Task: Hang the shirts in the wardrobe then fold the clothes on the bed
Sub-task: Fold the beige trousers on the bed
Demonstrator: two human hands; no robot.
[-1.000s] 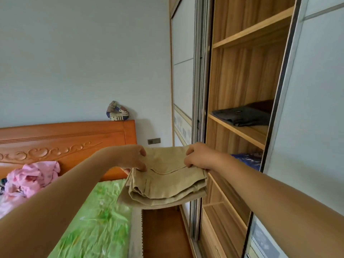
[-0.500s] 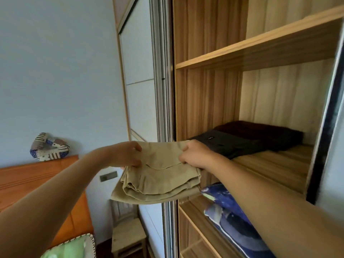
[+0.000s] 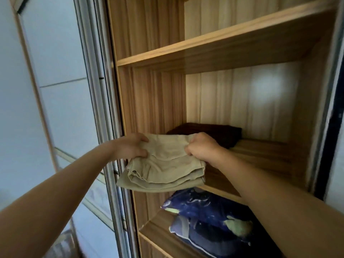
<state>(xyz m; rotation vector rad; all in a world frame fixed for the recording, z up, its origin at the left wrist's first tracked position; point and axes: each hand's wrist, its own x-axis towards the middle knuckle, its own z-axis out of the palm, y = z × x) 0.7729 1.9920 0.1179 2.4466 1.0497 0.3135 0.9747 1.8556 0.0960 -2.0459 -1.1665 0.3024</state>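
A folded beige garment [image 3: 163,168] hangs in the air at the front edge of the wardrobe's middle shelf [image 3: 260,157]. My left hand [image 3: 133,147] grips its left top edge and my right hand [image 3: 202,148] grips its right top edge. Behind it, on that same shelf, lies a folded dark brown garment [image 3: 221,132], partly hidden by my right hand and the beige garment. The open wooden wardrobe [image 3: 152,101] fills the right side of the view.
A blue patterned pillow or bedding [image 3: 210,218] fills the shelf below. An upper shelf [image 3: 223,40] runs above the middle compartment. The sliding door frame [image 3: 104,108] with its pale panels stands to the left. A dark door edge [image 3: 335,127] borders the right.
The view has swung right, away from the bed, and closer to the wardrobe. Both hands have carried the beige garment up to the middle shelf.
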